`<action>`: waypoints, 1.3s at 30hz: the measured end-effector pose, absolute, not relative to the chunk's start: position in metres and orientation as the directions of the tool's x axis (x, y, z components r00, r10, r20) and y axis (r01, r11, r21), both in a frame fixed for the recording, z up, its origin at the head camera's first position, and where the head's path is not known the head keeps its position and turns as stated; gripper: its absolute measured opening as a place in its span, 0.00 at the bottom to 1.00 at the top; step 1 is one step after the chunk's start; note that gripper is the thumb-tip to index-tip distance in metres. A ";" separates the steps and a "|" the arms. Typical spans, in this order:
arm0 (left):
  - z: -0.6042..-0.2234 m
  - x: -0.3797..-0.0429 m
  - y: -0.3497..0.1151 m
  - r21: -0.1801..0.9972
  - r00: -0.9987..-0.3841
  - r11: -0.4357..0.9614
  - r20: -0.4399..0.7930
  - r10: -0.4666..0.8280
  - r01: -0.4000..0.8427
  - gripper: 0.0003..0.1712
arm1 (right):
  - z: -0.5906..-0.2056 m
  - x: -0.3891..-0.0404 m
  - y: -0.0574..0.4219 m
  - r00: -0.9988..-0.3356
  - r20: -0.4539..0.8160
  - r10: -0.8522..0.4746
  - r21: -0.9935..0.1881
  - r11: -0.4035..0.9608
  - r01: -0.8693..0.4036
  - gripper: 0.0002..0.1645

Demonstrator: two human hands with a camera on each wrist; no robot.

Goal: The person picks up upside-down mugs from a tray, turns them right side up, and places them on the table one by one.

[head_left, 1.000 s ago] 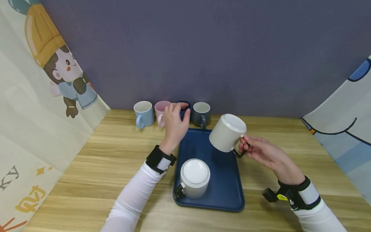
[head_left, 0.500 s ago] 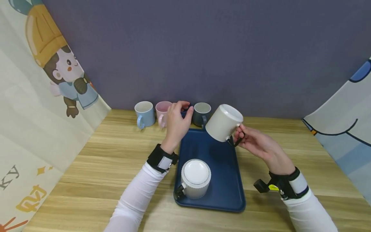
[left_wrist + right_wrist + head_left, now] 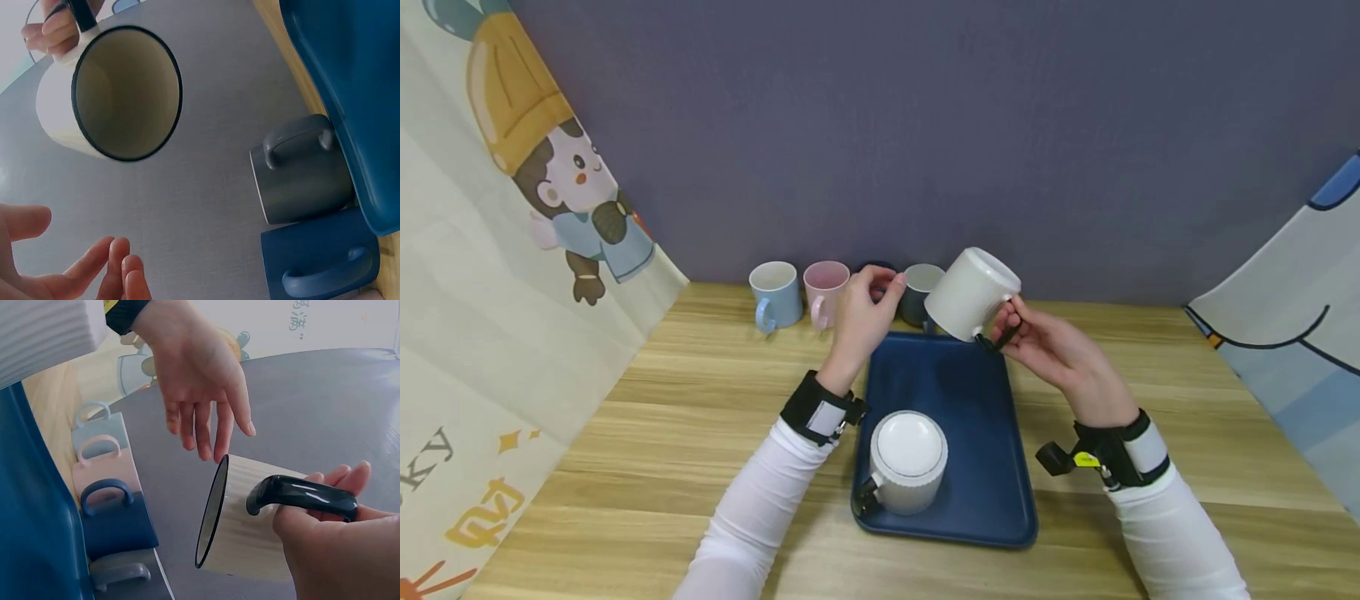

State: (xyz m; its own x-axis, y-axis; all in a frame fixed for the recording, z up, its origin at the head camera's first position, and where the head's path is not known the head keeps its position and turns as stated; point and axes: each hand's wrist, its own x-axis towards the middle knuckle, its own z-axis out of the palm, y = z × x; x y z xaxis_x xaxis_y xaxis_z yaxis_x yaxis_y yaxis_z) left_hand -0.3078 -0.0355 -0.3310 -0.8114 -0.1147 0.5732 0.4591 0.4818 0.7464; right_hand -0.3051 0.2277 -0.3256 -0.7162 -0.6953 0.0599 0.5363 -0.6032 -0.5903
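Cream-white mug (image 3: pixel 968 296), black handle (image 3: pixel 306 495)

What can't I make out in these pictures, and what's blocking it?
Head: most of the navy mug, behind the left grip.
Head: inside the overturned white mug; its mouth faces down on the tray.
Left wrist: most of the pink mug, cut off by the bottom edge.
Right wrist: part of the gray mug, cut off by the bottom edge.
Right wrist: the base of the held white mug, behind the right grip.

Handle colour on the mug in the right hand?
The handle is glossy black, showing best in the right wrist view.
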 end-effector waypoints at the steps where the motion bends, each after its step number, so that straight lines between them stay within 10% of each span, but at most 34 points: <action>1: -0.331 -0.308 -0.035 0.752 -0.820 0.482 0.562 -0.111 0.450 0.15 | -0.325 -0.306 0.226 -0.718 0.060 -0.694 -0.583 -0.608 0.539 0.17; 39: -0.331 -0.306 -0.016 0.902 -0.972 0.362 0.224 0.075 0.236 0.25 | -0.319 -0.332 0.178 -0.782 0.108 -0.614 -0.195 -0.785 0.589 0.05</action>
State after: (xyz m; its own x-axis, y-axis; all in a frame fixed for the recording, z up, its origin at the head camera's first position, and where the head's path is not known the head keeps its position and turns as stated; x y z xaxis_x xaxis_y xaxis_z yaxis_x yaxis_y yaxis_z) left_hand -0.3064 -0.0165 -0.3308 -0.9717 0.0750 0.2242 0.2360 0.3623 0.9017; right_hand -0.3325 0.1779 -0.3192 -0.7822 -0.6135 0.1080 0.5885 -0.7847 -0.1948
